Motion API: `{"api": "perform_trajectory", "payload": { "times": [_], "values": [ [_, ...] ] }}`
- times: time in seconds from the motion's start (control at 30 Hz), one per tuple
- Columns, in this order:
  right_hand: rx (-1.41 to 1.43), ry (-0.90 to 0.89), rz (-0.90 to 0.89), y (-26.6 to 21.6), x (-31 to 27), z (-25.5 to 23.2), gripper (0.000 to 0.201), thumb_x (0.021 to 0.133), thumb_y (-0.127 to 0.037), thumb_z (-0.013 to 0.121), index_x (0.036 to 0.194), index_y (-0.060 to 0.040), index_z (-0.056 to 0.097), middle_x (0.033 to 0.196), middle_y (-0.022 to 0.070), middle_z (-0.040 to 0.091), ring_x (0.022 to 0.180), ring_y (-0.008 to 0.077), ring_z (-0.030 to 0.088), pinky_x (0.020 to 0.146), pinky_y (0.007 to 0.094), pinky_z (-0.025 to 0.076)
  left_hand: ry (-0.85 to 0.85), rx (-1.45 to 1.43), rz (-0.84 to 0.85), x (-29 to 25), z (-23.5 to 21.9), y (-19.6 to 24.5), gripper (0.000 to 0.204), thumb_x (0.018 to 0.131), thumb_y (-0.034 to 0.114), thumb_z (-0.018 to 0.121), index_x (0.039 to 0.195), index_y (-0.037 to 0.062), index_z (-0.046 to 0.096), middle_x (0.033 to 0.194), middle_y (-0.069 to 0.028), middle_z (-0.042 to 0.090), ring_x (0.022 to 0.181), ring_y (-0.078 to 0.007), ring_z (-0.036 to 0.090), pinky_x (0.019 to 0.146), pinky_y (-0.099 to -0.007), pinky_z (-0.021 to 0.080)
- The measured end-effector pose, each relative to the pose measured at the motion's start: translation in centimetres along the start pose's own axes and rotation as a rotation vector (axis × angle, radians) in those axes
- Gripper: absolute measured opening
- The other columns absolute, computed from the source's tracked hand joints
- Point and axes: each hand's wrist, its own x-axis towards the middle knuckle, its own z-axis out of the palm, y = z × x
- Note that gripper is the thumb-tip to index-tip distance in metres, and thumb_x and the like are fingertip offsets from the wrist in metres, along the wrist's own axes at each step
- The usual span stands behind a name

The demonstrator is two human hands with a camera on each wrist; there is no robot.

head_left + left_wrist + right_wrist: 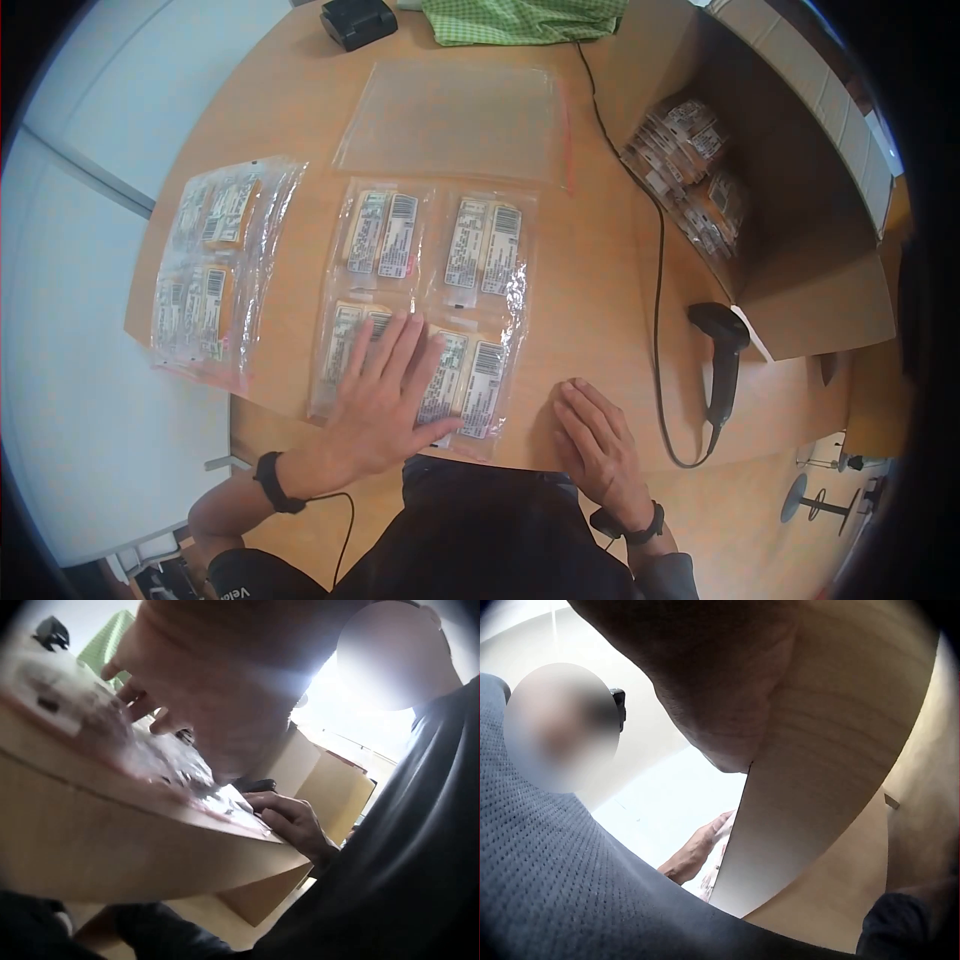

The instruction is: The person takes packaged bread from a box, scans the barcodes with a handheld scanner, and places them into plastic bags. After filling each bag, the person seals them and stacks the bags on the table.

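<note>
A clear zip bag (425, 300) lies flat near the table's front edge. Inside it are several sealed packets (484, 247) with white barcode labels and yellowish contents. My left hand (385, 400) rests on the bag's near part with fingers spread, partly covering the near left packet (343, 343). To the right of the bag, my right hand (597, 440) rests at the table edge, fingers together and holding nothing. In the left wrist view, the left hand (217, 682) reaches over the shiny plastic.
Another filled bag (215, 270) lies at the left, with an unfilled clear bag (450, 120) behind the middle one. A barcode scanner (720, 350) and its cable (660, 300) are at the right. Beyond stands a cardboard box (810, 270) containing packets (690, 180). Green checked cloth (520, 20) lies at the back.
</note>
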Motion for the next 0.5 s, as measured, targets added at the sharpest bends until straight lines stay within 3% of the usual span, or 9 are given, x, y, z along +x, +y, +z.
{"api": "perform_trajectory", "payload": {
  "times": [0.13, 0.33, 0.5],
  "values": [
    [0.001, -0.024, -0.009, 0.1, 0.0, -0.4, 0.049, 0.086, -0.005, 0.078, 0.133, -0.0015, 0.063, 0.142, 0.0165, 0.061, 0.135, 0.0345, 0.057, 0.101, 0.0434, 0.052, 0.059, 0.013, 0.017, -0.5, 1.6, 0.8, 0.086, 0.096, 0.050, 0.066, 0.153, -0.0063, 0.038, 0.161, -0.0342, 0.030, 0.152, -0.0511, 0.026, 0.123, -0.0653, 0.018],
    [-0.043, -0.167, -0.012, -0.8, 0.6, -0.7, 0.066, 0.088, -0.026, 0.080, 0.145, -0.0060, 0.054, 0.153, 0.0153, 0.052, 0.144, 0.0349, 0.047, 0.107, 0.0460, 0.045, 0.067, -0.036, 0.090, -0.6, 1.3, 2.0, 0.089, 0.094, 0.057, 0.066, 0.155, -0.0010, 0.039, 0.162, -0.0350, 0.028, 0.152, -0.0532, 0.024, 0.122, -0.0649, 0.021],
    [-0.036, -0.189, -0.011, -0.6, 0.4, -0.6, 0.068, 0.088, -0.031, 0.080, 0.146, -0.0079, 0.054, 0.156, 0.0142, 0.049, 0.146, 0.0349, 0.044, 0.110, 0.0467, 0.042, -0.008, -0.063, 0.183, -0.7, 0.9, 2.3, 0.097, 0.084, 0.064, 0.073, 0.155, 0.0056, 0.042, 0.163, -0.0350, 0.025, 0.149, -0.0589, 0.024, 0.121, -0.0633, 0.028]
  ]
}}
